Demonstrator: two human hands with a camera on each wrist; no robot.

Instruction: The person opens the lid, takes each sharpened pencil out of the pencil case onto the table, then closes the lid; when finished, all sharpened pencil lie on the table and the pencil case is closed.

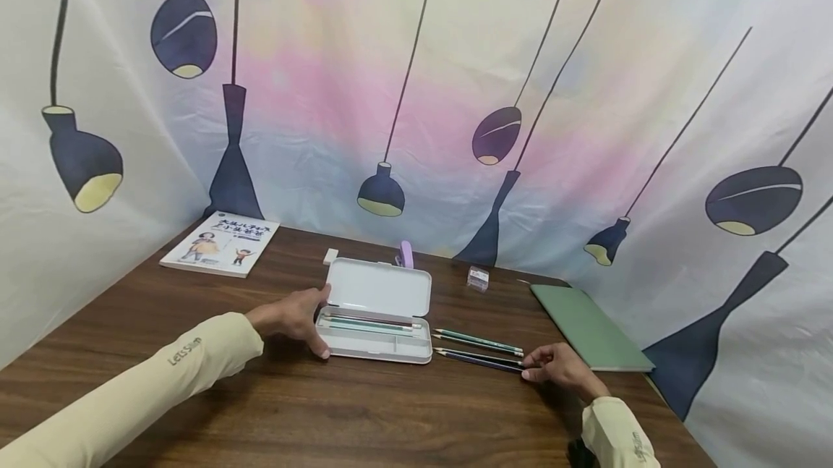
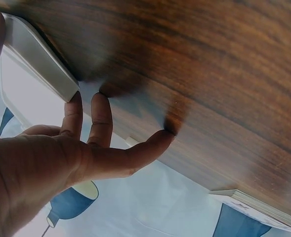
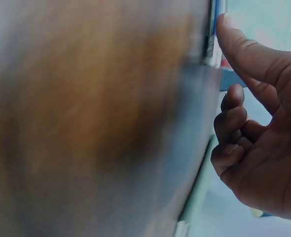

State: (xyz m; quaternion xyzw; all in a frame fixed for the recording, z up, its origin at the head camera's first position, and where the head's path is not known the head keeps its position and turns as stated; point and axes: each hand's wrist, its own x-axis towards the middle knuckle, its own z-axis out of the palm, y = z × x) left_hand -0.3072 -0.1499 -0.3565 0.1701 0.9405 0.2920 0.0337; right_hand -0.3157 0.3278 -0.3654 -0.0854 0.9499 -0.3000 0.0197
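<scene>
A white pencil case (image 1: 377, 351) lies with its lid (image 1: 379, 287) raised at the back. Several pencils (image 1: 371, 324) lie in its long rear compartment. My left hand (image 1: 296, 317) holds the case's left end, thumb at the front corner and index finger by the lid; in the left wrist view its other fingers spread over the table. Right of the case, two green pencils (image 1: 478, 341) and two dark pencils (image 1: 478, 359) lie side by side, tips toward the case. My right hand (image 1: 558, 368) pinches the dark pencils at their right ends, its other fingers curled.
Behind the case are a white eraser (image 1: 330, 256), a purple stapler-like object (image 1: 406, 254) and a small clear-and-pink box (image 1: 478, 278). A picture book (image 1: 221, 244) lies back left, a green notebook (image 1: 591, 325) at the right edge. A printed curtain (image 1: 416, 92) surrounds the wooden table (image 1: 364, 417).
</scene>
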